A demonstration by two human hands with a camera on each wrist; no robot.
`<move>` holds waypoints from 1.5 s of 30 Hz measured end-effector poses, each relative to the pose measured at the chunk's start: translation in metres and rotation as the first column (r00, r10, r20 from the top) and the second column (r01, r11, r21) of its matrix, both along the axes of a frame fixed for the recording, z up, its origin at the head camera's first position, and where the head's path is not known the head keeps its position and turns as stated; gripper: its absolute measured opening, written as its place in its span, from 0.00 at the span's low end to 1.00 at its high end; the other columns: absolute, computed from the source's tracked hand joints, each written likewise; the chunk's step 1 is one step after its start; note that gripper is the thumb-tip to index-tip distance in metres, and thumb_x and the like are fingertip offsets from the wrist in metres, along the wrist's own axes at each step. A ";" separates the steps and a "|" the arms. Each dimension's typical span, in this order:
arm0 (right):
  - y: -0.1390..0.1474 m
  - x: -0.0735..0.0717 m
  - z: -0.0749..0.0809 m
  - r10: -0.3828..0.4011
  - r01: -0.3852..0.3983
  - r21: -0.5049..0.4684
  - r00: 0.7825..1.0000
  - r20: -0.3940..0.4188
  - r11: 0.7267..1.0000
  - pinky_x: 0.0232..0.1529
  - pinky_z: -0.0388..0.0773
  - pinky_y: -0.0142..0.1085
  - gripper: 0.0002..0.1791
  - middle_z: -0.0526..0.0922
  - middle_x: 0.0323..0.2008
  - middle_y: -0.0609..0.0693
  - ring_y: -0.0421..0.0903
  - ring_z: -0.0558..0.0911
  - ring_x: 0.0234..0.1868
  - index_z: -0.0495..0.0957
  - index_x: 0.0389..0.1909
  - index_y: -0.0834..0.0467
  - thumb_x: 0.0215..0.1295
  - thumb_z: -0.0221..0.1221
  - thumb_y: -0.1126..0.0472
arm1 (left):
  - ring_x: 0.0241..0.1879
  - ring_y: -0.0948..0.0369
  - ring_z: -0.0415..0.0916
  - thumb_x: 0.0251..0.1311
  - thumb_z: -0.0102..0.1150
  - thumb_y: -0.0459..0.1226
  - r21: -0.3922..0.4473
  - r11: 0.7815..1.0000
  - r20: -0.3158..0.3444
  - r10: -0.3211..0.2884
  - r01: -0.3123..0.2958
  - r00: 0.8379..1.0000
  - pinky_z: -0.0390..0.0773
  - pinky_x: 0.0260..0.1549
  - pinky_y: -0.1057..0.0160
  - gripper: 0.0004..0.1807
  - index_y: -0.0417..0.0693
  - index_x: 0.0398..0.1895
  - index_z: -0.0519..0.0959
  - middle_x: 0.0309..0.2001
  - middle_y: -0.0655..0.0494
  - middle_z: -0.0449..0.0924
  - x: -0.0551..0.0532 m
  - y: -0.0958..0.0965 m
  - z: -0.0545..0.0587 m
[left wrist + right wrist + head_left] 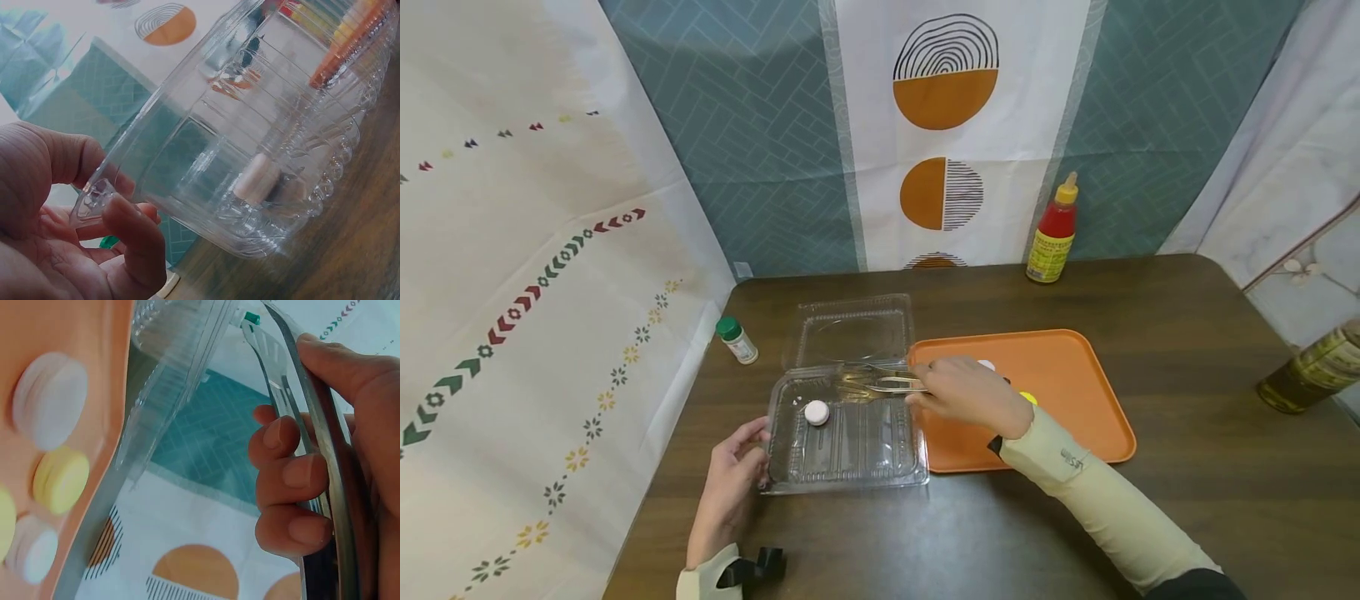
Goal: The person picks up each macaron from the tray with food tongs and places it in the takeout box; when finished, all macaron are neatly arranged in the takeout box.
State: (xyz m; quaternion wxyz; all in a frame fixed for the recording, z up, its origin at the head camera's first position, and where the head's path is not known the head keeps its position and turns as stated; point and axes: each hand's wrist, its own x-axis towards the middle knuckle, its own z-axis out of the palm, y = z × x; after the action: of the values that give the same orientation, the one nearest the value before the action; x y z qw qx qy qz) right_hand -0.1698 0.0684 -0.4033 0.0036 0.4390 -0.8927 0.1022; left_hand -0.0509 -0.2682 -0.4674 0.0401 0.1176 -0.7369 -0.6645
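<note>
Probably light, fragile

Left hand (pixel 735 468) pinches the corner of the clear container (pixel 880 450); likely flexes, I'd hold its rim. White macaron (pixel 817 412) inside, right of that hand: probably crumbly, grip sides gently. Metal tongs (pixel 889 382), likely slick, left of the right hand (pixel 972 393) gripping them.

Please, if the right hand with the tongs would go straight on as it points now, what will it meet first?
The tongs in the right hand would probably meet the clear container's left wall first, near the far corner. Height is unclear, so they might pass over it.
</note>
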 end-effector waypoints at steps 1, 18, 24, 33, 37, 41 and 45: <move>0.003 0.000 0.001 -0.011 0.011 -0.006 1.000 0.005 1.000 0.19 0.60 0.30 0.17 0.62 0.15 0.42 0.37 0.65 0.15 0.77 0.36 0.60 0.69 0.63 0.48 | 0.21 0.63 0.66 0.55 0.43 0.15 0.000 1.000 0.000 -0.002 0.002 1.000 0.71 0.17 0.68 0.28 0.23 0.62 0.71 0.42 0.42 0.70 0.000 0.000 0.001; 0.072 0.004 -0.001 -0.178 0.183 -0.069 0.981 0.076 0.981 0.19 0.61 0.30 0.20 0.64 0.16 0.42 0.37 0.64 0.15 0.78 0.44 0.64 0.64 0.68 0.51 | 0.20 0.63 0.66 0.53 0.44 0.15 -0.023 0.999 -0.008 -0.024 0.024 1.000 0.71 0.17 0.68 0.28 0.22 0.61 0.71 0.42 0.41 0.71 -0.006 0.001 0.003; 0.094 0.006 -0.006 -0.263 0.266 -0.028 0.961 0.089 0.963 0.19 0.64 0.31 0.25 0.69 0.19 0.42 0.38 0.66 0.16 0.78 0.50 0.66 0.64 0.68 0.50 | 0.22 0.62 0.67 0.55 0.44 0.16 -0.031 0.999 0.027 -0.020 0.021 0.999 0.72 0.18 0.68 0.28 0.26 0.62 0.72 0.44 0.42 0.71 -0.005 0.000 0.000; 0.119 0.009 -0.013 -0.320 0.326 -0.053 0.942 0.103 0.944 0.20 0.63 0.33 0.25 0.65 0.17 0.42 0.39 0.65 0.17 0.78 0.49 0.64 0.63 0.68 0.47 | 0.22 0.62 0.67 0.55 0.45 0.16 -0.024 1.000 0.021 -0.008 0.009 1.000 0.72 0.17 0.67 0.28 0.24 0.63 0.70 0.45 0.40 0.70 0.003 -0.003 -0.001; 0.135 0.010 -0.017 -0.362 0.368 -0.049 0.927 0.099 0.929 0.22 0.68 0.35 0.23 0.68 0.19 0.42 0.40 0.67 0.19 0.78 0.47 0.63 0.63 0.69 0.49 | 0.21 0.63 0.66 0.54 0.45 0.16 -0.016 1.000 0.020 -0.005 0.005 1.000 0.72 0.17 0.68 0.28 0.24 0.63 0.71 0.44 0.41 0.70 0.002 -0.002 -0.002; 0.149 0.011 -0.020 -0.386 0.390 -0.045 0.920 0.067 0.920 0.26 0.77 0.42 0.25 0.73 0.21 0.44 0.41 0.71 0.21 0.78 0.50 0.65 0.62 0.69 0.50 | 0.21 0.63 0.66 0.54 0.44 0.15 -0.021 1.000 0.024 0.002 -0.001 1.000 0.71 0.17 0.68 0.29 0.25 0.62 0.71 0.44 0.42 0.70 0.002 -0.001 -0.003; 0.157 0.010 -0.023 -0.406 0.408 -0.026 0.912 0.061 0.913 0.29 0.80 0.47 0.27 0.74 0.22 0.45 0.43 0.73 0.22 0.78 0.52 0.67 0.62 0.69 0.50 | 0.21 0.63 0.66 0.53 0.44 0.16 -0.024 1.000 0.008 0.007 -0.007 1.000 0.71 0.17 0.68 0.29 0.24 0.62 0.72 0.43 0.43 0.70 0.003 -0.002 -0.003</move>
State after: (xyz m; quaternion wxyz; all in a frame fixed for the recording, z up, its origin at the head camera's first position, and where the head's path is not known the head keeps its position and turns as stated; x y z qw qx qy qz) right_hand -0.1593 0.2258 -0.4268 0.0089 0.2405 -0.9621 0.1282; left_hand -0.0478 -0.2699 -0.4701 0.0411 0.1224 -0.7444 -0.6552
